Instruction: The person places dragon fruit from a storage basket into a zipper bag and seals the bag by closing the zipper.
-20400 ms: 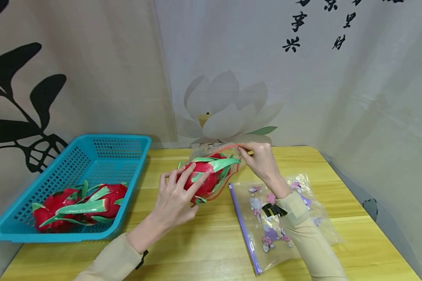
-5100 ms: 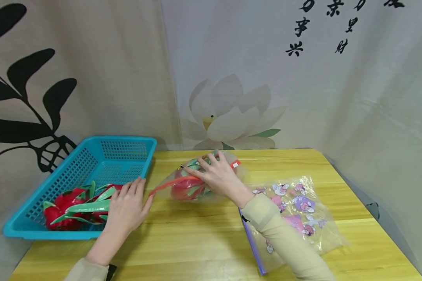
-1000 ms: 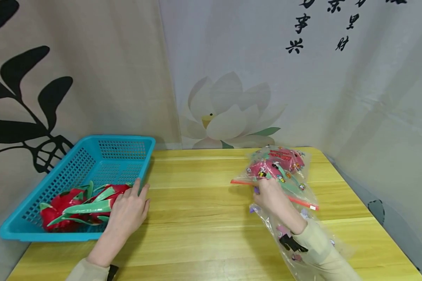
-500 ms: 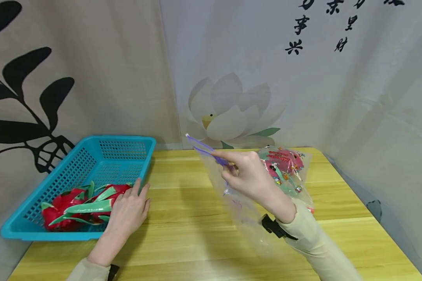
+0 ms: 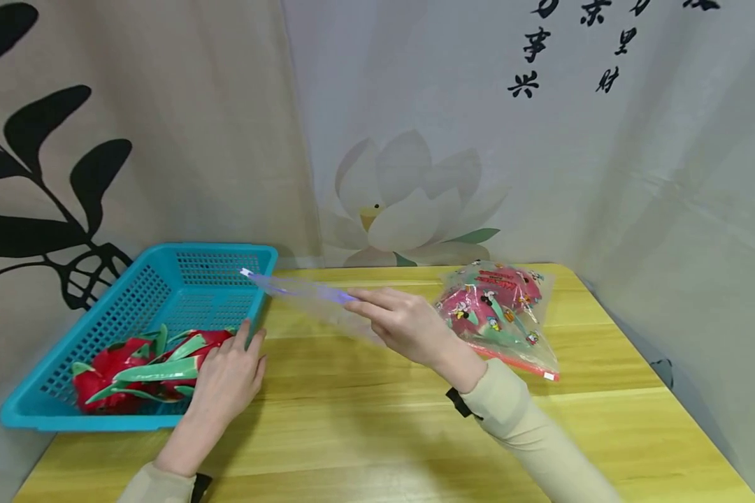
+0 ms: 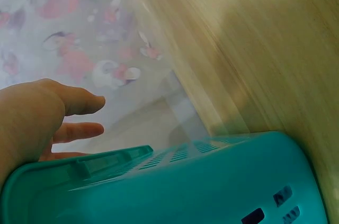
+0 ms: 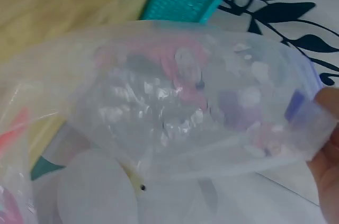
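Observation:
My right hand pinches a clear zip bag by its purple zip edge. The bag hangs in the air above the table, its far corner reaching over the blue basket's right side. In the right wrist view the same zip bag shows pink and purple cartoon prints. My left hand rests on the right rim of the blue basket, fingers extended and relaxed. Inside the basket, near its front, lie two red dragon fruits with green scales, the right one partly hidden by my left hand.
A second zip bag, with a red zip and cartoon prints, lies at the back right of the wooden table with red dragon fruit inside. Behind the table hangs a printed curtain.
My right hand has let go of the red-zip bag, picked up the purple-zip bag from the table's right side and carried it left towards the basket. My left hand has stayed on the rim.

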Tool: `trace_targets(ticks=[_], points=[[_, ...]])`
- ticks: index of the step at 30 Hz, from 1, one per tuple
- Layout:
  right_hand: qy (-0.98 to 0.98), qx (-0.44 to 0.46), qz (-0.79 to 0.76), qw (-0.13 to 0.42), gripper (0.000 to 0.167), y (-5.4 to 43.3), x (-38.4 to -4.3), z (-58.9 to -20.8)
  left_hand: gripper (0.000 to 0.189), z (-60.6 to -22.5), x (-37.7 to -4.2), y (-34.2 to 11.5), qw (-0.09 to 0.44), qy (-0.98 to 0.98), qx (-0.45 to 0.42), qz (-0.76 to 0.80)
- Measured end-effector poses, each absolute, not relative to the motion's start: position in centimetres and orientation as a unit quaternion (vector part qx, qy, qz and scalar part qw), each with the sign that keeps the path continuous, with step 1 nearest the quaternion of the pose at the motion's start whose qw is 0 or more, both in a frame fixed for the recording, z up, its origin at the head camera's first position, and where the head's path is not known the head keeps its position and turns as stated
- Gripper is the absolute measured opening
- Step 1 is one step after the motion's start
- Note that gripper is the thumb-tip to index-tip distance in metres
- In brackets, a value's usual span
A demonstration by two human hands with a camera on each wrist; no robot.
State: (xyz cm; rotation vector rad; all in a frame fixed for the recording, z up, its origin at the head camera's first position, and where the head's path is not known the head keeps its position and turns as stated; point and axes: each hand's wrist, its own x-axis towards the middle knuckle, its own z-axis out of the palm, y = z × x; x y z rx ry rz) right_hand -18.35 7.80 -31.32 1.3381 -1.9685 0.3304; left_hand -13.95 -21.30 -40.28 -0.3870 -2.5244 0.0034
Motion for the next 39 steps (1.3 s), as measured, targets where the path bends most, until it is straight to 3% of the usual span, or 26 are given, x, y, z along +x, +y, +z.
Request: trace_targets(ticks=[6,13,22,25,30,39], points=[[-0.753,0.532,0.152,0.355,0.023,7.1,-18.5,-33.0,0.044,-40.3,-14.0,-21.3,0.298,-0.943,-0.148,-0.001],[-0.762,0.518,0.185,0.341,0.017,6.9,-18.4,-34.3,0.045,-40.4,-14.0,-21.3,0.301,-0.942,-0.147,0.0],[-0.807,0.489,0.265,0.199,0.019,6.9,-18.0,-33.8,0.046,-40.4,-14.0,-21.3,0.308,-0.94,-0.148,0.003],[-0.818,0.478,0.256,0.19,0.02,6.9,-17.9,-33.6,0.045,-40.5,-14.0,-21.3,0.312,-0.938,-0.15,0.004],[-0.808,0.483,0.239,0.238,0.025,6.7,-17.8,-33.7,0.043,-40.4,-14.0,-21.3,0.313,-0.938,-0.148,0.004],[-0.74,0.465,0.212,0.438,0.017,6.8,-19.4,-33.1,0.043,-40.3,-13.9,-21.2,0.304,-0.942,-0.144,0.002]])
